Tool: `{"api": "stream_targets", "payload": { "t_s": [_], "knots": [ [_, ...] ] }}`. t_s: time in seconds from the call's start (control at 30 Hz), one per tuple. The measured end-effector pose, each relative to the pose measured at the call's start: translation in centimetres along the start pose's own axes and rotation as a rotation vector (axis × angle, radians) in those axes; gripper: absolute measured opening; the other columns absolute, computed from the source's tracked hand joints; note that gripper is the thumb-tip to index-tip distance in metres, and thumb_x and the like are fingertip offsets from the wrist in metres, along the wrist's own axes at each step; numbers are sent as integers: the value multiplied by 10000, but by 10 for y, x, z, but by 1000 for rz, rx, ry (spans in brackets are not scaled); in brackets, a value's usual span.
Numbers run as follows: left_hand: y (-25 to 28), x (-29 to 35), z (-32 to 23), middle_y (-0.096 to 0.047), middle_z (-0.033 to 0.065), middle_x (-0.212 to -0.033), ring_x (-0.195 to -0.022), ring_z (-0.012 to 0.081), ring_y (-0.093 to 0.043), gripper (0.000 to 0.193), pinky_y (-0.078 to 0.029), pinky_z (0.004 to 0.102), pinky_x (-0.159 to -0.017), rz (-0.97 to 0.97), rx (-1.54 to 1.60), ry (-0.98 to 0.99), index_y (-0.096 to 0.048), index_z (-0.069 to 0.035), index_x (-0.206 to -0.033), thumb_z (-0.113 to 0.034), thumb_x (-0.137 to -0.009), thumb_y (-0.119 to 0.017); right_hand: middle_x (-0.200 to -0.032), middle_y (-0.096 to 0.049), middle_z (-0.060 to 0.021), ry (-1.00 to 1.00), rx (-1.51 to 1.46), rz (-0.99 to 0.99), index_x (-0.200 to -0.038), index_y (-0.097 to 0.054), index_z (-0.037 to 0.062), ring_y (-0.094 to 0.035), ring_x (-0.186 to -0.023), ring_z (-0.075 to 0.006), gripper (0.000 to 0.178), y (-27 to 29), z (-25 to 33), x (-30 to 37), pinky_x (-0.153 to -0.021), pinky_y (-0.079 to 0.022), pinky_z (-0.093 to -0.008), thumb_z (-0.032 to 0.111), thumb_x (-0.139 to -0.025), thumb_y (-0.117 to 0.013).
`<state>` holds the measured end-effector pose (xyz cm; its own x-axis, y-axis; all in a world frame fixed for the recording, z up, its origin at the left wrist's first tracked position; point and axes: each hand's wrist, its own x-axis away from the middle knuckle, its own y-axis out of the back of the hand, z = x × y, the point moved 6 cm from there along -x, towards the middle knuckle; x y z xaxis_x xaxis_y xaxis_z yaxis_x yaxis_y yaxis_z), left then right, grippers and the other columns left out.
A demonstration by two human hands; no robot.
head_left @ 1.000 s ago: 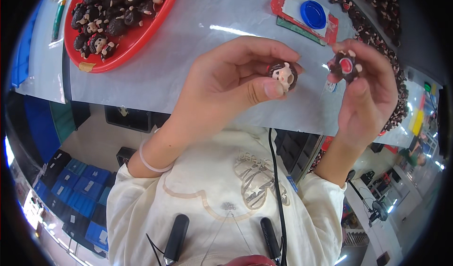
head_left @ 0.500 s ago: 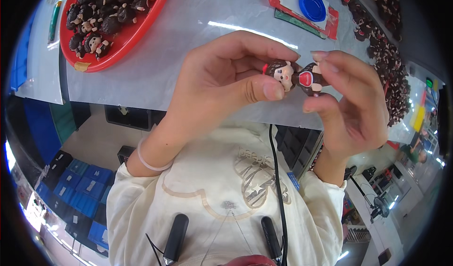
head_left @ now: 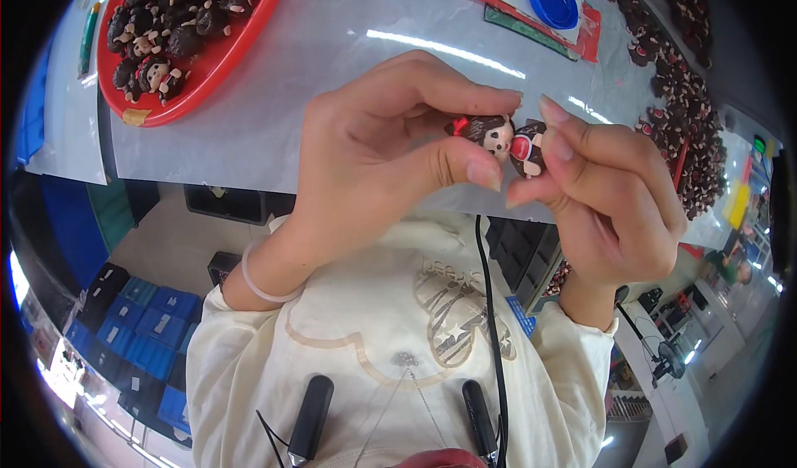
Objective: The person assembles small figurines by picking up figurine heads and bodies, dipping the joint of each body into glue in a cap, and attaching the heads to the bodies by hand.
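Between my two hands, above the near part of the table, is a small brown doll figurine lying sideways. My left hand (head_left: 390, 136) is closed, with thumb and fingers around the doll's head (head_left: 496, 138), which has a pale face and a red bow. Fingers of my right hand (head_left: 610, 169) pinch the doll's body (head_left: 529, 151), brown with a red bib. Head and body meet or nearly meet; whether they are joined I cannot tell. Part of the body is hidden behind my right fingers.
A red round tray (head_left: 178, 107) of assembled-looking dolls stands at the far left, beside a green pen-like stick (head_left: 88, 40). A blue round dish (head_left: 554, 3) sits on a white and red pad at the back. Many small brown doll parts (head_left: 685, 127) are heaped at the right.
My right hand has shifted left and its fingers have closed further over the body. The doll has turned slightly, and the body now sits closer against the head.
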<state>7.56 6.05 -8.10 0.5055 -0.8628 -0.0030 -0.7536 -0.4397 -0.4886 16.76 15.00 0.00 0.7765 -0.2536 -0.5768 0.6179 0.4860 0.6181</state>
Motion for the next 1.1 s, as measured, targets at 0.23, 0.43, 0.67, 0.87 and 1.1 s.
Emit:
{"api": "stream_targets", "payload": {
  "t_s": [0.23,0.43,0.67,0.87,1.1],
  "knots": [
    [1,-1,0,-569,120,-942,-809,145,-571,408,-481,231,-711,-43,23,7,-570,79,-1020,-104,-691,-728,-682,-617,-156,-39,-36,-46,-707,-593,-45,-631,-610,-199,244,-3,-3,1,-533,-518,-234,12,-558,-777],
    [1,-1,0,-569,120,-949,-811,146,-570,418,-481,228,-700,-46,48,23,-566,79,-1027,-121,-696,-724,-682,-608,-161,-104,-4,24,-715,-587,-70,-644,-655,-211,266,-4,-2,1,-630,-565,-306,43,-565,-775],
    [-1,-1,2,-589,120,-964,-832,139,-590,386,-495,225,-717,-33,12,115,-545,85,-1052,-88,-741,-694,-815,-618,-185,-123,-3,8,-812,-614,-84,-644,-709,-225,262,-3,-4,10,-637,-558,-286,56,-630,-739],
    [-4,-1,1,-609,132,-963,-818,145,-603,384,-511,238,-681,-12,32,91,-531,85,-1067,-122,-775,-669,-876,-620,-190,-102,46,-29,-893,-623,-72,-628,-759,-218,272,0,-1,21,-627,-531,-270,66,-680,-717],
    [-6,-2,3,-599,140,-987,-838,164,-595,408,-510,257,-697,-10,-54,187,-521,84,-1083,-200,-813,-634,-880,-627,-187,-164,33,-70,-926,-623,-59,-613,-746,-211,253,-1,-6,25,-635,-504,-261,-13,-691,-702]
  ]
}}
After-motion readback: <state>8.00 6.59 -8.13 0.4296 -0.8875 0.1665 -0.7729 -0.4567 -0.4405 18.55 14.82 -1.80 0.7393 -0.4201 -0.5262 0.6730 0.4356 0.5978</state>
